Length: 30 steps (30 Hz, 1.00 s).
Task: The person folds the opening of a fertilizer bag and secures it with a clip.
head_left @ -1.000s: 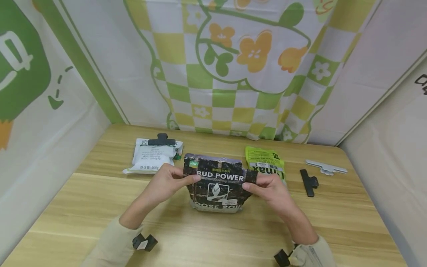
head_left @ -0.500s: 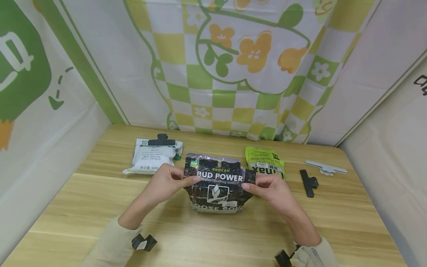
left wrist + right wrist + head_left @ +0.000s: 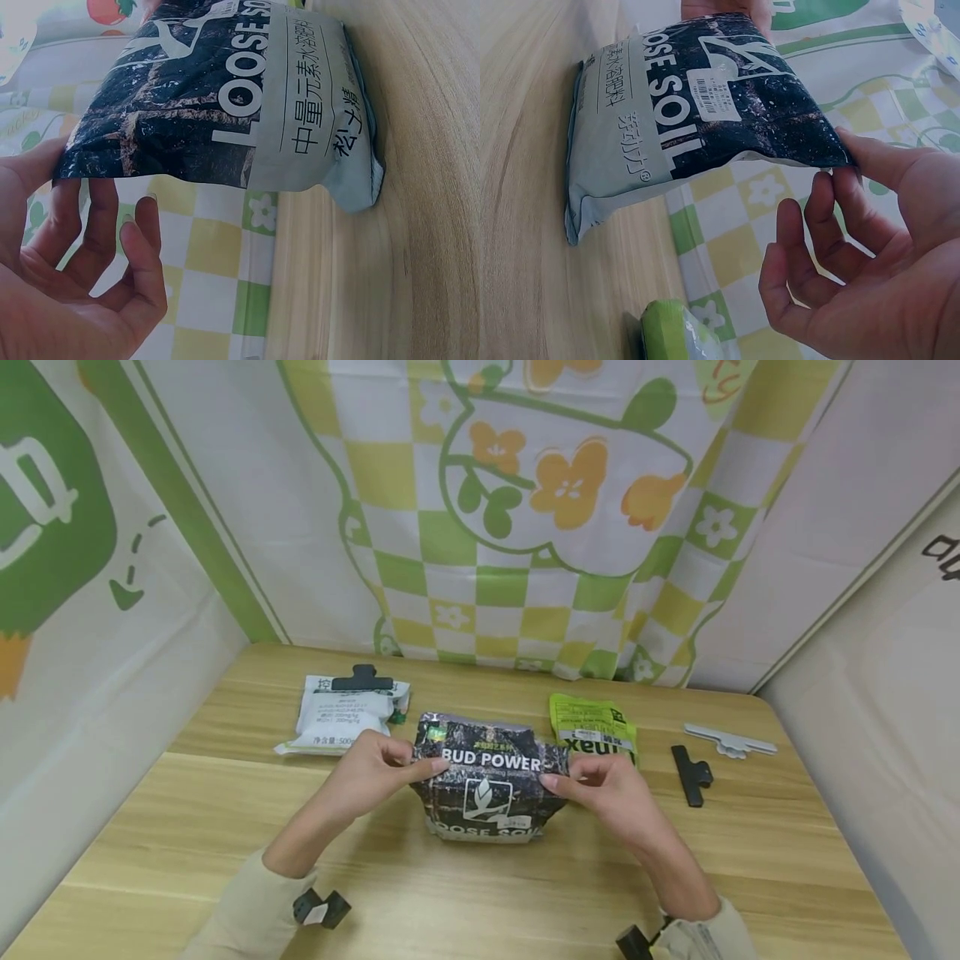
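Note:
A black and grey soil bag (image 3: 487, 797) printed "BUD POWER" and "LOOSE SOIL" stands on its base on the wooden table, its upper part creased and bent. My left hand (image 3: 372, 777) pinches its upper left edge, thumb in front and fingers behind. At the upper right edge, my right hand (image 3: 611, 789) pinches it the same way. In the left wrist view, the left hand's lower fingers (image 3: 142, 262) curl loosely below the bag's edge. The right wrist view shows a white barcode sticker (image 3: 712, 95) on the bag's front.
A white bag (image 3: 337, 718) with a black clip (image 3: 363, 678) across its top lies at the back left. Behind the right hand lies a lime green packet (image 3: 592, 724). A white clip (image 3: 729, 741) and another black clip (image 3: 692, 777) lie on the table (image 3: 757, 860) at right.
The top of the soil bag has tipped slightly and its upper part creased further. My right hand has shifted slightly left; both hands keep their pinch. The head view has tilted a little.

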Each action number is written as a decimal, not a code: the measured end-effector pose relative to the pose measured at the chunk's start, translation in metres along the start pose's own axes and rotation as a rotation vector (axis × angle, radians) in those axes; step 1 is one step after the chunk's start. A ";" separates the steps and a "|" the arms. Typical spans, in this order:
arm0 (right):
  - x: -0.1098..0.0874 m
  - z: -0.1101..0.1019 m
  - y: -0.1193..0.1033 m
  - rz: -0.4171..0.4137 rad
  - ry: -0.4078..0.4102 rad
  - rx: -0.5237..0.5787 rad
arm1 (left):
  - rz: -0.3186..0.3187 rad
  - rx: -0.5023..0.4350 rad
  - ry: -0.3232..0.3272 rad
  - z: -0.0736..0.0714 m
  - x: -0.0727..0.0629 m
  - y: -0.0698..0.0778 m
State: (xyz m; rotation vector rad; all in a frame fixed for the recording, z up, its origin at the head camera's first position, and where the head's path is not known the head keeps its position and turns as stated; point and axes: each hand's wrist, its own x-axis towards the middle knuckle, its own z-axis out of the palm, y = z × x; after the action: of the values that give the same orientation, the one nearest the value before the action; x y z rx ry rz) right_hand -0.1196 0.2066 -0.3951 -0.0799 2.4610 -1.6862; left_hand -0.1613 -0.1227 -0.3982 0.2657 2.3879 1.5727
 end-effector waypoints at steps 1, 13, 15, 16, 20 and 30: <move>0.000 0.000 0.000 0.010 0.003 -0.004 | -0.001 -0.004 -0.002 0.000 0.000 0.000; -0.003 -0.002 -0.006 0.060 0.003 -0.079 | -0.027 0.058 -0.023 -0.002 0.001 -0.001; -0.003 0.000 -0.005 0.024 0.032 -0.103 | -0.014 0.111 -0.012 -0.003 0.001 -0.001; -0.003 0.001 -0.005 -0.011 0.050 -0.118 | -0.004 0.136 0.000 -0.004 0.000 -0.001; -0.002 0.006 0.000 -0.310 0.123 -0.244 | 0.104 0.178 0.061 -0.002 0.001 -0.002; 0.002 0.003 0.009 -0.695 0.031 -0.444 | 0.491 0.304 0.136 0.007 0.004 -0.007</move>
State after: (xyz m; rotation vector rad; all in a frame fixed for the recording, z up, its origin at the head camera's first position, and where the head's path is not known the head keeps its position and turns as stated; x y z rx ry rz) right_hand -0.1208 0.2071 -0.4048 -1.0713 2.9881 -1.2598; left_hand -0.1632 -0.1178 -0.4081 0.8918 2.8197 1.4295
